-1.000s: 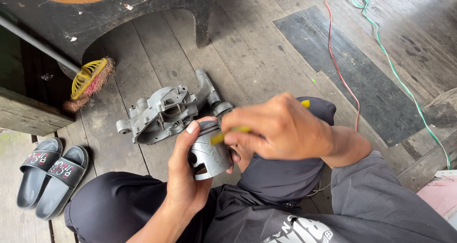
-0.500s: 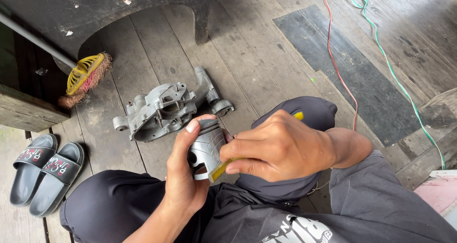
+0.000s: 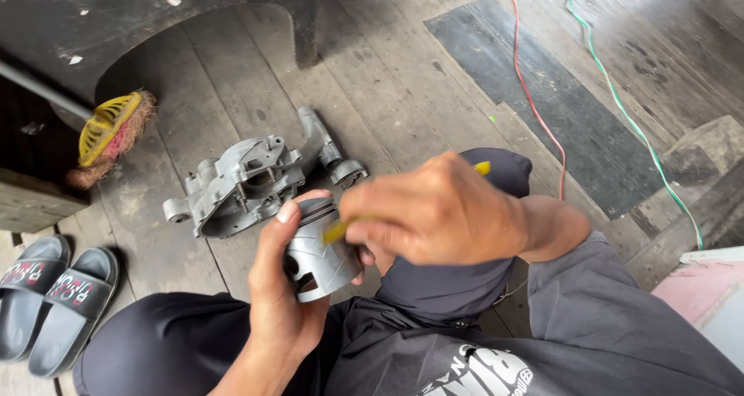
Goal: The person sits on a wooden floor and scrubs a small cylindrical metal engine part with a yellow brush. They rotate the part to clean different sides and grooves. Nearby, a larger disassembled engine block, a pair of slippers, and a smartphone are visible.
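My left hand [image 3: 283, 303] wraps the piston [image 3: 318, 253], likely hard, weighty and slick, while my right hand [image 3: 434, 210] pinches a yellow tool [image 3: 341, 229].

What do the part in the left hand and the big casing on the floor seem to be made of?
Piston in the left hand: probably cast aluminium, with a dull grey sheen and machined ring grooves. Casing: likely the same metal, matte pale grey and rough-cast. Floor: weathered wooden planks.

Grey metal piston [image 3: 319, 255] (ringed crown tilted up) with a yellow-handled tool [image 3: 341, 228] across it
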